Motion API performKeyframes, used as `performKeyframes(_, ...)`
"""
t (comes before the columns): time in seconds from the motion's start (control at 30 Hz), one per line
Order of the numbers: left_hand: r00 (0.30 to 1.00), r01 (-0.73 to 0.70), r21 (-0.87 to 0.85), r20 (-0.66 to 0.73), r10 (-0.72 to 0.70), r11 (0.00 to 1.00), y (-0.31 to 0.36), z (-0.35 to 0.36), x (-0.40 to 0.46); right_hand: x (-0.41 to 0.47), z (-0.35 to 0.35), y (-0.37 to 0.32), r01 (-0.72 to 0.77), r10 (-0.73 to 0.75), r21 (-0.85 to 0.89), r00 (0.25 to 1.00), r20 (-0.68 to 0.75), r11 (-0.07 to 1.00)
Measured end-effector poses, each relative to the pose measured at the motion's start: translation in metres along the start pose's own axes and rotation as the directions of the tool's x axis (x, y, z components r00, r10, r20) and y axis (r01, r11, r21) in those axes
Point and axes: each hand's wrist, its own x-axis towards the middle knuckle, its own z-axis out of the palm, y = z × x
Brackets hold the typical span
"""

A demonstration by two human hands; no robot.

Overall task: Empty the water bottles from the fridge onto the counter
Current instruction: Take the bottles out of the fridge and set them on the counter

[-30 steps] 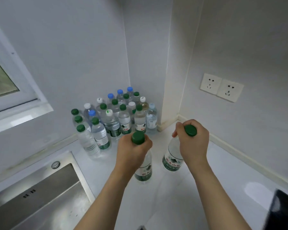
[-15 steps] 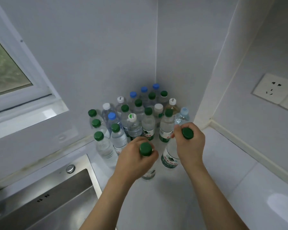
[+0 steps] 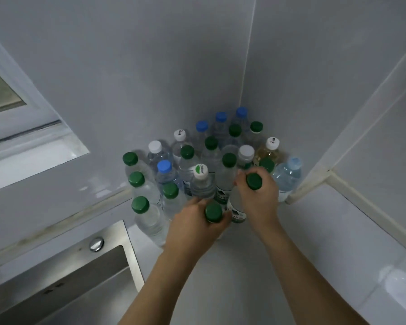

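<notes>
Head view, looking down into a corner of the white desk (image 3: 256, 266), shows the largest thing first: a steel sink (image 3: 63, 285) set into it at the lower left, with a window (image 3: 7, 97) above. Next in size is the cluster of water bottles (image 3: 204, 158) standing upright and packed close in the corner, their caps green, blue and white.

Smaller again are the two bottles in hand. The left hand (image 3: 192, 226) has its grip clenched round the neck of a green-capped bottle (image 3: 213, 212), cap poking up between thumb and fingers, at the near edge of the cluster. The right hand (image 3: 259, 195) grasps a second green-capped bottle (image 3: 254, 181) the same way, its label showing below the palm, just beside the front row. Whether either base already rests on the desk is hidden by the hands.

Both forearms reach forward from below, roughly parallel, wrists bent down so the hands come at the necks from above.

The step in hand looks like setting these two down to join the rest. To do it well, I would lower each straight down into the free spot in front, base flat, without nudging the tightly packed neighbours, since one tipped bottle could topple several. Let go only once each stands steady, then lift the hands straight up clear of the caps.
</notes>
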Motion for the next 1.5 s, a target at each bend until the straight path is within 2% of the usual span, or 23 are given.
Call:
performKeyframes(0.17,0.999,-0.016,-0.036,-0.029,0.015,0.999,-0.007,0.008,0.014,0.01,0.013,0.016,0.064,-0.065,-0.047,0.998,-0.023,0.997)
performKeyframes(0.23,0.998,-0.014,-0.022,-0.054,0.013,1.0,-0.008,0.014,0.017,0.009,0.015,0.022,0.077,-0.076,-0.059,0.997,0.008,0.995)
performKeyframes(0.53,0.995,0.01,-0.079,-0.099,-0.018,0.997,-0.006,0.032,0.019,0.004,0.014,0.028,-0.036,0.037,-0.013,0.992,0.117,0.999)
performKeyframes(0.73,0.993,-0.013,-0.094,-0.122,0.002,0.995,-0.006,0.037,0.018,0.0,0.003,0.035,0.058,-0.064,0.03,0.971,0.23,0.998)
performKeyframes(0.97,0.993,0.002,-0.079,-0.119,-0.011,0.997,-0.002,0.035,0.014,-0.003,-0.002,0.017,-0.039,0.052,-0.052,0.961,0.273,0.998)
performKeyframes(1.07,0.991,0.009,-0.088,-0.13,-0.021,0.996,-0.001,0.037,0.014,-0.001,-0.005,0.008,-0.011,0.052,-0.153,0.963,0.265,0.988)
performKeyframes(1.2,0.99,0.011,-0.093,-0.14,-0.024,0.996,0.003,0.038,0.006,-0.001,-0.017,-0.019,0.008,0.041,-0.175,0.96,0.278,0.985)
performKeyframes(1.3,0.978,-0.065,-0.093,-0.205,0.045,0.994,0.011,0.028,-0.015,-0.011,-0.041,-0.048,0.059,-0.007,-0.202,0.968,0.25,0.978)
performKeyframes(1.4,0.942,-0.182,0.022,-0.283,0.181,0.983,0.022,0.018,-0.028,-0.023,-0.069,-0.065,0.064,-0.014,-0.222,0.975,0.222,0.973)
performKeyframes(1.5,0.921,-0.27,0.114,-0.257,0.291,0.956,0.041,0.007,-0.045,-0.044,-0.106,-0.078,0.053,-0.016,-0.241,0.988,0.152,0.969)
